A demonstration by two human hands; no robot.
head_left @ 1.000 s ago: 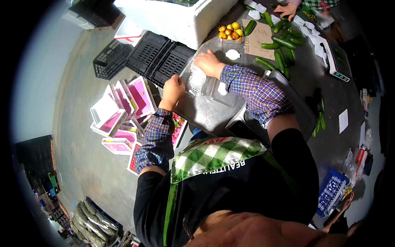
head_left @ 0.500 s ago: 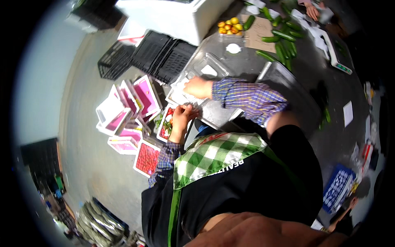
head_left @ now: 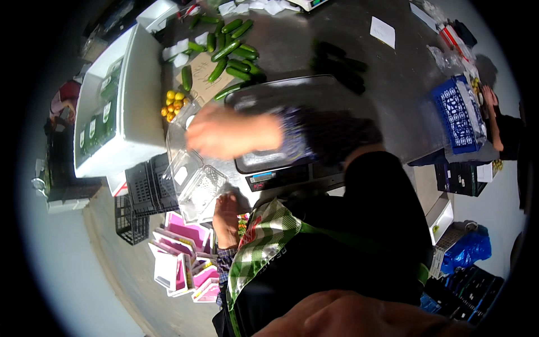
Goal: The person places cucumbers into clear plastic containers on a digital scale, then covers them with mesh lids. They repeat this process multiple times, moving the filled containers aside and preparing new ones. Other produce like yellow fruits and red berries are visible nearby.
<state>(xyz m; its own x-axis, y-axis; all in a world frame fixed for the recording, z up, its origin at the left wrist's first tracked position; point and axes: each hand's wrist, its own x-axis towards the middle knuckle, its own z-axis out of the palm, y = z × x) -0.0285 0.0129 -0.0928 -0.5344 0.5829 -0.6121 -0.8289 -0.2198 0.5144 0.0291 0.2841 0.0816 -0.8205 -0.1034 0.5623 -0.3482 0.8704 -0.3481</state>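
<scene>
My right hand (head_left: 233, 135), smeared by motion, reaches across the left end of a metal tray (head_left: 258, 164) and over clear plastic packs; whether it holds anything does not show. Just below it, an open clear plastic clamshell (head_left: 202, 194) lies at the table's near left edge, with a white label on its lid. At the clamshell's near right corner is my left hand (head_left: 225, 210), back up, its fingertips blurred. A scale display (head_left: 269, 181) shows under the tray's near edge. A sliver of a box with red and green contents (head_left: 243, 223) peeks out beside the left hand.
Cucumbers (head_left: 227, 50) and a cardboard piece (head_left: 206, 76) lie beyond, beside small yellow-red fruits (head_left: 173, 105). To the left stand a white foam box (head_left: 129, 106), black crates (head_left: 149, 188) and pink-lined boxes (head_left: 182, 233). A blue crate (head_left: 449, 112) and another person's hand (head_left: 490, 96) are at right.
My view has swung to the right. My right hand has moved off the clamshell, over toward the tray and the yellow-red fruits. My left hand stays near the clamshell.
</scene>
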